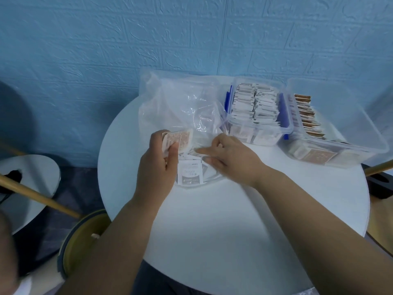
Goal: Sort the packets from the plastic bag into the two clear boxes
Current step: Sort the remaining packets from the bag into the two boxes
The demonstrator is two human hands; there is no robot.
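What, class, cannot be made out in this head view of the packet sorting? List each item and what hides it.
- Head view, plastic bag: crumpled film blurs how many packets remain.
- Head view, left hand: fingers cover its packet stack, count unclear.
- Head view, blue-clipped clear box: packet print too small.

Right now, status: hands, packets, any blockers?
Left hand grips brown packet stack. Right hand touches loose packets at plastic bag mouth. Left clear box, right clear box part filled; nothing blocking.
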